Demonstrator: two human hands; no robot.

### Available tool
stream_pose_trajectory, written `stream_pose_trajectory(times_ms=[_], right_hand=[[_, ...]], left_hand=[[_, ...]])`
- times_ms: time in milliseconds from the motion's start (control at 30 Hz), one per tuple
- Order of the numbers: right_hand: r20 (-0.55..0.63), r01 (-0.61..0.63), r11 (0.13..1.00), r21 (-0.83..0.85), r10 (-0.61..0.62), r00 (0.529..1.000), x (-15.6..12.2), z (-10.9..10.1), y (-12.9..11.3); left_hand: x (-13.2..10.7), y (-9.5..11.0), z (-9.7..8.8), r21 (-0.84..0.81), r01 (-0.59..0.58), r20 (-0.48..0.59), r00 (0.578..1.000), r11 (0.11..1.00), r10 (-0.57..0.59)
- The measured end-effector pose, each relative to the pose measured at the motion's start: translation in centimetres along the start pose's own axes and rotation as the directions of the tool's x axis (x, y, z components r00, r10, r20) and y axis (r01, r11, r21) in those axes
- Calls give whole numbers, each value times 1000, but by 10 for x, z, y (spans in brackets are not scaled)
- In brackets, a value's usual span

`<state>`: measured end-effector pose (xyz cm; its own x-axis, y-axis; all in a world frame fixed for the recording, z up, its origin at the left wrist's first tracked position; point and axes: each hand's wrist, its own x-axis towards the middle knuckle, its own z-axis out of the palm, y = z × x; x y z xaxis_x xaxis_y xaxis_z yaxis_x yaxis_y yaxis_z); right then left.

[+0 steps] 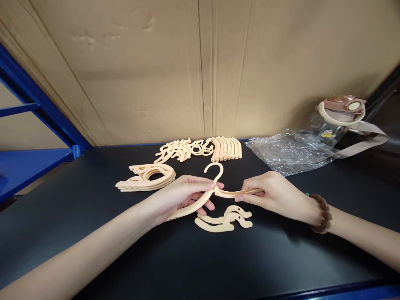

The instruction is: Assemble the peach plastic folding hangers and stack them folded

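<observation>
Between my two hands is a cream folding clothes hanger [195, 205], its hook pointing up and away from me. My left hand [187, 191] grips it near the hook's base and along the left arm, thumb on top. The right arm of the hanger is pinched in the fingers of my right hand [264, 189], which covers its outer end. Just below the hanger, two loose curved hanger pieces [215, 227] lie overlapping on the black table [175, 258]. To the left of my left hand rests a stack of folded hangers [150, 183].
At the back lie a jumbled pile of hooks and small hanger parts [178, 149] and a neat row of hanger arms [226, 148]. A crumpled clear plastic bag [281, 150] and a strapped bottle [337, 112] are at right. Cardboard [140, 75] walls the back; a blue frame [59, 108] stands left.
</observation>
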<state>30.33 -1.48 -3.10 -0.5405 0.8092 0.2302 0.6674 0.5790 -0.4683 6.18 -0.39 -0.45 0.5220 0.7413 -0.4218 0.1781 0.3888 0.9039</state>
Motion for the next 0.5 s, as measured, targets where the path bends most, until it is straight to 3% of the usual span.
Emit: stream_pose_trajectory(times_ms=[167, 500], right_hand=[[-20, 41, 998, -45, -42, 999, -1, -2, -1], [-26, 46, 998, -50, -48, 999, -2, -3, -4]], left_hand=[[0, -1, -2, -9, -27, 35, 999, 1000, 28], [2, -3, 0, 68, -96, -14, 995, 993, 97]])
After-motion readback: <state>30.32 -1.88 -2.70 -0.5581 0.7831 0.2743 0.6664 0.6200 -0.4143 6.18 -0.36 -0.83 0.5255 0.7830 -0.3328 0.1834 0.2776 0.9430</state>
